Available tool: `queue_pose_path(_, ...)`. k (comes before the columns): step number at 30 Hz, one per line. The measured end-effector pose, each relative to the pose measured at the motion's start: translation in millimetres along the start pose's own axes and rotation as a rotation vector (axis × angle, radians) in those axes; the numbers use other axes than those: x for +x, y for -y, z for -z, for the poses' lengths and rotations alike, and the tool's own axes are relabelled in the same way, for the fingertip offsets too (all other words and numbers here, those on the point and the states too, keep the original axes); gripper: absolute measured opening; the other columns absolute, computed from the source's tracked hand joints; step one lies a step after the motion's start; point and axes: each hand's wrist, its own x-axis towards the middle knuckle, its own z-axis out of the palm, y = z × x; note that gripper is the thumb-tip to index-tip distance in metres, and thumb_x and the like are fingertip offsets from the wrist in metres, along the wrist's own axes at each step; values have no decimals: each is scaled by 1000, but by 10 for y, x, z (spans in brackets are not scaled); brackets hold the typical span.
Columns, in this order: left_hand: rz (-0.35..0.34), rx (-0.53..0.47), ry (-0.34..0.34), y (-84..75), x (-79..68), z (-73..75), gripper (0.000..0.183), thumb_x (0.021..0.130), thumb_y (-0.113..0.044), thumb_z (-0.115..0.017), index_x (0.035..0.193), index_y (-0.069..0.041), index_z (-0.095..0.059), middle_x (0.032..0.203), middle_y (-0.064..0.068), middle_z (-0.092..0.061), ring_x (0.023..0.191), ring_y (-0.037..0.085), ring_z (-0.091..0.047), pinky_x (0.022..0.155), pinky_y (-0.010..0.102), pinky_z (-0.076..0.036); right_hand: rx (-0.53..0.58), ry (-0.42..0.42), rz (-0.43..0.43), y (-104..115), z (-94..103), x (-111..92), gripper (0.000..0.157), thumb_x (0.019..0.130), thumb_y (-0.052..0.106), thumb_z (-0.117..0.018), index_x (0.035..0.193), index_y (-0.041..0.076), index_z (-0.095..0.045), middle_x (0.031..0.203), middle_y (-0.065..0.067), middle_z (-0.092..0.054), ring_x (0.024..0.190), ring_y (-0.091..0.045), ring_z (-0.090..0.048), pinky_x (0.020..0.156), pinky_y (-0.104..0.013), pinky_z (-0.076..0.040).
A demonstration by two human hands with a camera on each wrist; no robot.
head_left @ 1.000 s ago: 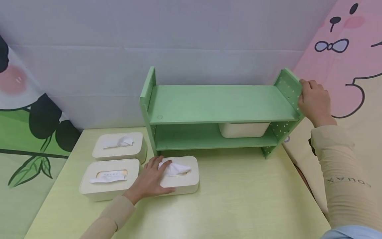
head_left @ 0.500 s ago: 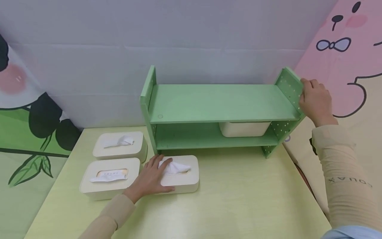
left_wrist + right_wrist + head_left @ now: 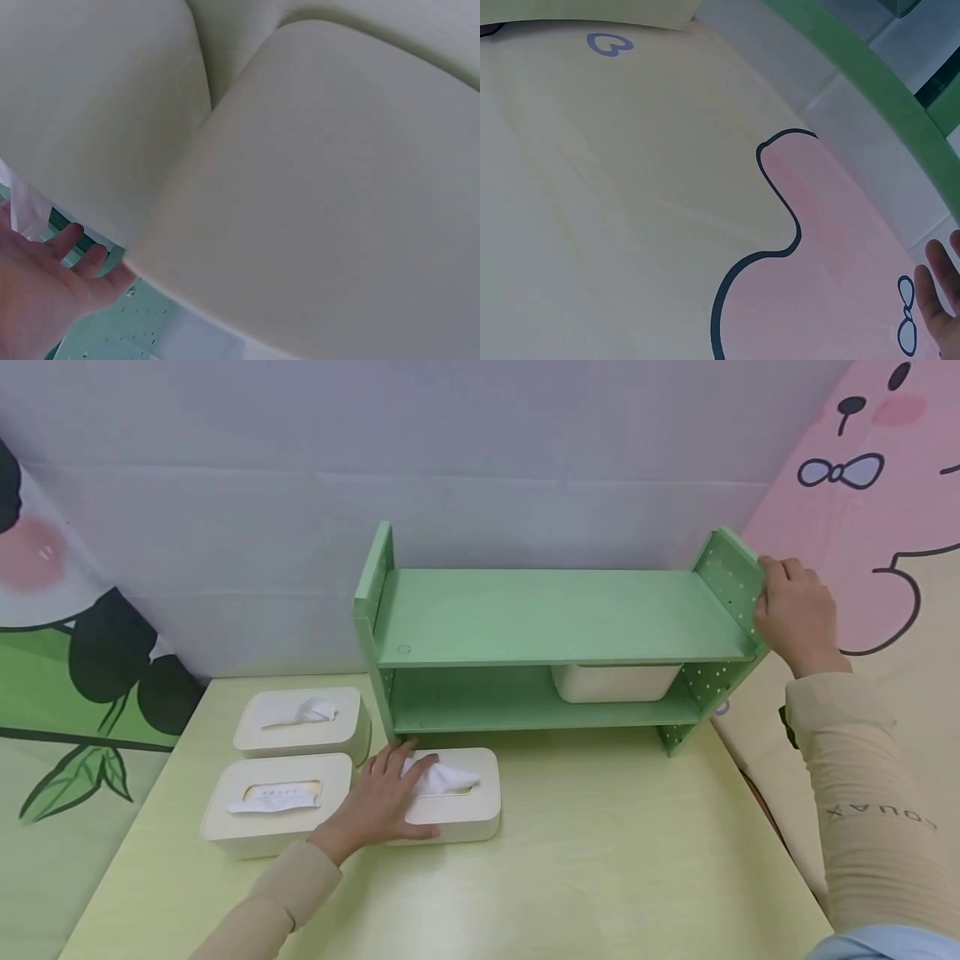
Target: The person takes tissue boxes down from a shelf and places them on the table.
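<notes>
My left hand [image 3: 378,797] spans the left end of a cream tissue box [image 3: 457,814], thumb along its front side and fingers toward its back; a white tissue pokes out of the slot. In the left wrist view the fingers of that hand [image 3: 45,292] show beside the box edge, and another box wall [image 3: 300,187] fills much of the picture. My right hand [image 3: 797,614] holds the upper right side panel of a green two-tier shelf [image 3: 555,618]. Only some of its fingers [image 3: 934,300] appear in the right wrist view.
Two more tissue boxes, one rear [image 3: 285,739] and one front [image 3: 247,839], sit to the left on the pale table [image 3: 600,877]. A white bin [image 3: 618,685] stands on the lower shelf board. Cartoon-printed cloth hangs behind and at both sides.
The whole view shifts very slightly. Both hands keep their places on the tissue box and the shelf panel; the objects stay where they were.
</notes>
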Motion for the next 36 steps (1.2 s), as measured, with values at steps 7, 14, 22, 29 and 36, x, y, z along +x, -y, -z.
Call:
queue_pose_path(7,-70,48,-54,-63,61,116,96,55,-73,-67,133,-21,-45,138,17,-38,124,43,-36,92,58,-35,0,-12,-1,22,14,-10,45,90,7,-27,131,-6,-40,118,-33,-46,100,-52,-43,78,-64,-36)
queue_pose_path(14,-121,23,-51,-200,189,249,86,67,-72,-59,135,-22,-42,138,12,-40,124,38,-37,94,54,-35,0,-13,4,38,29,-13,45,90,6,-27,131,-7,-40,118,-33,-46,100,-52,-43,78,-64,-36)
queue_pose_path(22,-167,6,-96,-358,449,337,78,73,-68,-57,135,-22,-43,137,9,-42,121,34,-42,92,52,-39,5,-23,8,33,15,-23,45,90,6,-27,131,-7,-40,117,-33,-47,100,-51,-43,79,-63,-36)
queue_pose_path(29,-150,-30,-107,-450,754,358,75,76,-64,-57,135,-21,-41,136,9,-43,121,36,-42,92,53,-39,6,-2,0,17,4,-21,45,91,6,-27,133,-6,-38,119,-33,-46,102,-51,-43,82,-63,-36)
queue_pose_path(36,-111,-70,-84,-500,1051,332,78,77,-64,-56,139,-22,-35,139,7,-39,123,32,-40,93,52,-39,5,-21,6,27,2,-20,45,90,6,-28,132,-6,-39,117,-34,-46,99,-51,-43,79,-63,-37)
